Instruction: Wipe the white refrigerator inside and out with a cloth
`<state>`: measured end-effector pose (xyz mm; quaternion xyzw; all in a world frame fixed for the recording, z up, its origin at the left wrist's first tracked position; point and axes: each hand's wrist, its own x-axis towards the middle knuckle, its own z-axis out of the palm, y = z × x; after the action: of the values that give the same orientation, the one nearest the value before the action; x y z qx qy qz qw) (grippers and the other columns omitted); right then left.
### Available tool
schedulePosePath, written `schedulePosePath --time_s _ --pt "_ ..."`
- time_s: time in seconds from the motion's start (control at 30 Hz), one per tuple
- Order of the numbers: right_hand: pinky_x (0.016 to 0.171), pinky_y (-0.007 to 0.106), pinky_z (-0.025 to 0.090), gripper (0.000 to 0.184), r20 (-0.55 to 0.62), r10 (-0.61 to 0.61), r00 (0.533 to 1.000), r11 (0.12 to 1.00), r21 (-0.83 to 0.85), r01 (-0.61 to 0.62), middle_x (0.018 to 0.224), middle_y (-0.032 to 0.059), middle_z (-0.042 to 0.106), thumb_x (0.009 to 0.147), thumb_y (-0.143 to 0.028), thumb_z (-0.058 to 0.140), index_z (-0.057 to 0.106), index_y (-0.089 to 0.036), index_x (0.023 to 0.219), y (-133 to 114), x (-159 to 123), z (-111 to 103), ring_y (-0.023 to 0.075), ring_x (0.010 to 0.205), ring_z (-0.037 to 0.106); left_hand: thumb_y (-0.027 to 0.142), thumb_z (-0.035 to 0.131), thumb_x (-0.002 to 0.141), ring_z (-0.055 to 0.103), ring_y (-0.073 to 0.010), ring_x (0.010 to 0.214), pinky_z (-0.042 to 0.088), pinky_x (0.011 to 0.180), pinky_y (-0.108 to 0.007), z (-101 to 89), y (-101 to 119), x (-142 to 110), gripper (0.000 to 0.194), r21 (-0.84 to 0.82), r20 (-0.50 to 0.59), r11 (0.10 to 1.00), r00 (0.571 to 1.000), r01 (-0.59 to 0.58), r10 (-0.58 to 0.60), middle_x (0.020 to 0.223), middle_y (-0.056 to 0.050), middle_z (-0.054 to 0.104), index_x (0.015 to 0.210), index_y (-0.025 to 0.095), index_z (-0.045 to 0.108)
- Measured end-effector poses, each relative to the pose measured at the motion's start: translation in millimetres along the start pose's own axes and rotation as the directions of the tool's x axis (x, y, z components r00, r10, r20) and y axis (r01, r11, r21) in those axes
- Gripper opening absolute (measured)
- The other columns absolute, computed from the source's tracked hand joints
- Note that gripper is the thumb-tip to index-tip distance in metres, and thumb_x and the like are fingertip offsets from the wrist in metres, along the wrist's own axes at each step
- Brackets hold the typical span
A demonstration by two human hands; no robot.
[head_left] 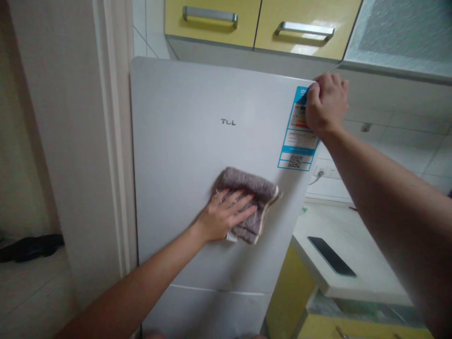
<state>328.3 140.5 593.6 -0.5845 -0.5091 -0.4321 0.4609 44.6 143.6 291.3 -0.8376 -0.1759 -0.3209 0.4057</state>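
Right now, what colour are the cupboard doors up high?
The upper cupboard doors are yellow, with silvery handles. The head view shows it best.

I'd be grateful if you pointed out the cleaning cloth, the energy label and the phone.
Cleaning cloth (250, 181): head view, its upper fold.
Energy label (295, 161): head view, its QR code.
Phone (332, 256): head view, its dark face.

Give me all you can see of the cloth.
The cloth is brownish purple with a fuzzy, towel-like look, a pale edging along its right side and a small white tag at the lower left. It lies bunched and folded against the upper door of the refrigerator, below the TCL lettering. The left hand presses on it with fingers spread, covering part of it.
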Motion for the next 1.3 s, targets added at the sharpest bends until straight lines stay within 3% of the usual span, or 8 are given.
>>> schedulePosePath --time_s 0.2,0.33,0.6,0.73,0.87,1.0,1.17,1.3 --pt "0.118 0.043 0.037 0.042 0.015 -0.092 0.996 0.993 -0.072 0.093 0.149 0.0192 0.058 0.117 -0.028 0.036 0.057 -0.011 0.148 1 -7 -8 0.0252 0.140 0.048 0.011 0.052 0.092 0.069 -0.0265 0.125 0.022 0.135 -0.043 40.5 60 -190 0.074 0.019 0.087 0.985 0.981 0.173 -0.174 0.140 0.006 0.078 0.156 0.047 0.061" --pt "0.134 0.052 0.023 0.065 -0.047 -0.310 0.950 0.951 -0.018 0.309 0.176 0.0171 0.032 0.112 -0.039 0.042 0.034 -0.013 0.171 -21 -69 2 0.0297 0.165 0.025 0.019 0.061 0.089 0.067 -0.0342 0.130 0.019 0.137 -0.051 23.9 32 -231 0.060 0.040 0.092 0.908 0.903 0.418 -0.419 0.140 -0.003 0.078 0.145 0.038 0.073" --pt "0.139 0.054 0.020 0.079 -0.033 -0.429 0.903 0.897 0.102 0.430 0.180 0.0106 0.024 0.110 -0.049 0.040 0.019 -0.017 0.179 -62 -208 32 0.0297 0.167 0.027 0.041 0.069 0.094 0.013 -0.0427 0.171 0.009 0.135 -0.068 -61.8 -105 -21 0.087 -0.034 -0.245 0.774 0.745 0.633 -0.620 0.184 -0.015 0.022 0.172 0.025 0.037" --pt "0.138 0.057 0.026 0.069 -0.055 -0.427 0.902 0.893 0.127 0.431 0.169 0.0133 0.047 0.106 -0.051 0.046 0.047 -0.019 0.168 -51 -206 42 0.0330 0.162 0.038 0.048 0.066 0.098 0.017 -0.0396 0.170 0.005 0.136 -0.067 -69.9 -109 94 0.083 -0.034 -0.281 0.905 0.865 0.423 -0.415 0.184 -0.011 0.026 0.172 0.025 0.037" --pt "0.137 0.062 0.028 0.056 -0.154 -0.466 0.871 0.858 0.160 0.488 0.140 0.0162 0.070 0.098 -0.055 0.050 0.076 -0.021 0.135 -38 -205 56 0.0393 0.149 0.053 0.042 0.055 0.107 0.027 -0.0317 0.168 0.005 0.139 -0.058 -49.8 -74 112 0.068 -0.018 -0.233 0.974 0.946 0.227 -0.225 0.181 -0.006 0.035 0.171 0.027 0.039" --pt "0.136 0.056 0.031 0.070 -0.080 -0.416 0.906 0.888 0.178 0.424 0.169 0.0115 0.046 0.100 -0.042 0.044 0.050 -0.018 0.166 -39 -209 47 0.0337 0.161 0.038 0.029 0.060 0.101 0.034 -0.0308 0.166 0.002 0.140 -0.053 -23.3 -39 26 0.069 -0.040 -0.163 0.940 0.926 0.338 -0.340 0.177 -0.007 0.042 0.169 0.027 0.045" --pt "0.130 0.052 0.037 0.065 -0.052 -0.310 0.949 0.930 0.193 0.314 0.168 0.0112 0.047 0.104 -0.034 0.041 0.051 -0.019 0.166 -54 -212 28 0.0329 0.153 0.047 0.014 0.072 0.080 0.060 -0.0285 0.147 0.003 0.141 -0.048 11.1 36 -169 0.088 -0.135 0.066 0.875 0.885 0.466 -0.461 0.157 -0.001 0.068 0.161 0.041 0.055" --pt "0.115 0.052 0.044 0.045 0.011 -0.298 0.955 0.938 0.192 0.290 0.148 0.0146 0.063 0.106 -0.036 0.048 0.070 -0.020 0.142 -92 -204 18 0.0342 0.129 0.058 0.013 0.066 0.064 0.057 -0.0334 0.151 0.038 0.132 -0.055 27.4 119 -311 0.100 -0.264 0.309 0.568 0.626 0.780 -0.716 0.159 0.000 0.066 0.159 0.043 0.058"
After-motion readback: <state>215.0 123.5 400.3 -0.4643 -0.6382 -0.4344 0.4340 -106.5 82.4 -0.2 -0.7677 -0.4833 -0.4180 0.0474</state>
